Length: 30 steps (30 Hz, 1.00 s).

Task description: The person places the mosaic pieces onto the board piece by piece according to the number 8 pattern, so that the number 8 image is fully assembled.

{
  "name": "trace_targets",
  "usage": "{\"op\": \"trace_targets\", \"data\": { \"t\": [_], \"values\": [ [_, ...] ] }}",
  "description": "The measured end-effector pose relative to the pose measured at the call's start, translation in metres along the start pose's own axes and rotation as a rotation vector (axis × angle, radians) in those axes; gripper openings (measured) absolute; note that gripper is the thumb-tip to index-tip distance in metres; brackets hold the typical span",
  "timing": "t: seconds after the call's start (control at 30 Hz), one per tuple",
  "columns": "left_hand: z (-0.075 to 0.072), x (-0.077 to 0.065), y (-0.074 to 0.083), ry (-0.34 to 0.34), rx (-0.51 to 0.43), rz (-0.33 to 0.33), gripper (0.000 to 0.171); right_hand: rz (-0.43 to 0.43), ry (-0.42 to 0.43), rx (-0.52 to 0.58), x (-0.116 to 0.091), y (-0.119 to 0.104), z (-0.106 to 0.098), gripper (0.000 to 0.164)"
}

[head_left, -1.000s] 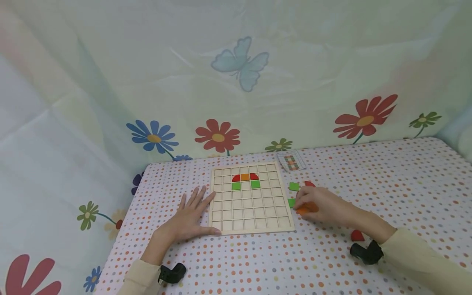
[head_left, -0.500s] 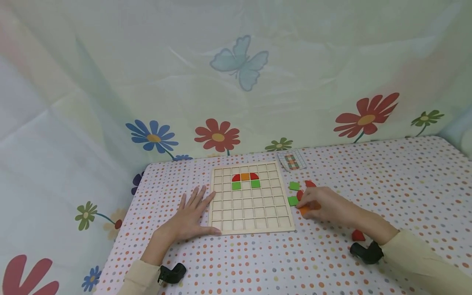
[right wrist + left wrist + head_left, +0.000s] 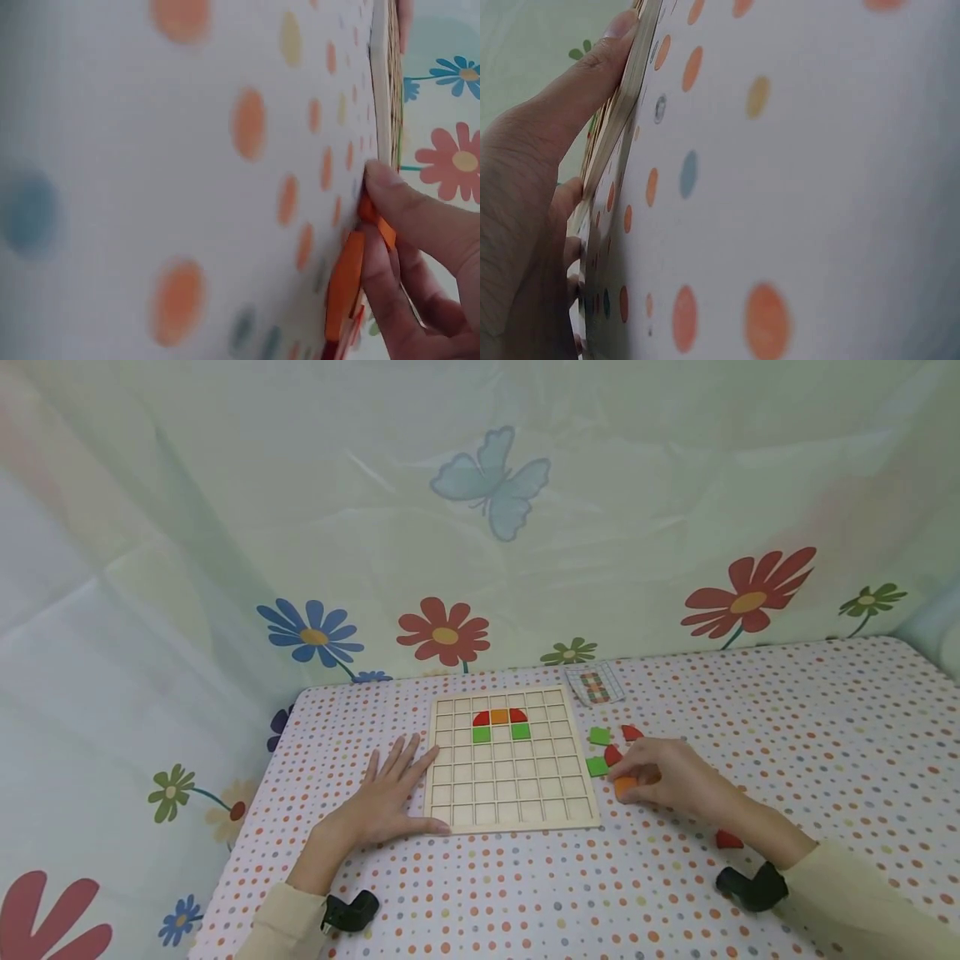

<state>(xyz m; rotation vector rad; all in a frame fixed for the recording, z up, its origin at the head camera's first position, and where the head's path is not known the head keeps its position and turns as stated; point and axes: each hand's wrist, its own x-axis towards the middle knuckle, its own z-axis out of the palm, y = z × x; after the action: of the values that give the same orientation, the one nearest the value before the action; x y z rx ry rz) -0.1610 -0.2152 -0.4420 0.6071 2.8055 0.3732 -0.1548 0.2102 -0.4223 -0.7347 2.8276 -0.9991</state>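
Note:
My left hand lies with fingers spread at the near left corner of a wooden grid board; in the left wrist view its thumb rests on the board's edge. To the board's right, my right hand pinches an orange square tile between thumb and fingers. The right wrist view shows that tile tilted, with another orange tile beside the fingers. Set in the board are two red quarter-round tiles, an orange square and two green squares.
Right of the board lie two loose green squares and red quarter-round tiles. A further red piece sits under the right forearm. Behind them is a printed pattern card. A dotted cloth covers the table.
My right hand has drawn slightly to the right, uncovering more of the red tile beside the green squares. The orange tile it pinches has turned up and shows its face. My left hand stays put.

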Motion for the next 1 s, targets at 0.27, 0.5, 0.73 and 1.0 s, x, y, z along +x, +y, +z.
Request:
{"op": "trace_targets", "data": {
  "t": [0.27,0.5,0.73,1.0],
  "values": [
    [0.0,0.0,0.0,0.0,-0.009,0.002,0.115,-0.042,0.081,0.025,-0.012,0.0,0.002,0.03],
    [0.0,-0.001,-0.001,-0.006,-0.011,-0.004,0.115,-0.056,0.154,-0.02,-0.014,-0.006,0.005,0.031],
    [0.0,-0.002,-0.003,-0.008,0.002,-0.011,0.116,-0.093,0.261,0.003,0.015,-0.026,0.017,0.028],
    [0.001,0.001,-0.003,0.006,-0.014,0.012,0.115,-0.209,0.122,0.138,0.074,-0.059,0.04,0.022]
  ]
}}
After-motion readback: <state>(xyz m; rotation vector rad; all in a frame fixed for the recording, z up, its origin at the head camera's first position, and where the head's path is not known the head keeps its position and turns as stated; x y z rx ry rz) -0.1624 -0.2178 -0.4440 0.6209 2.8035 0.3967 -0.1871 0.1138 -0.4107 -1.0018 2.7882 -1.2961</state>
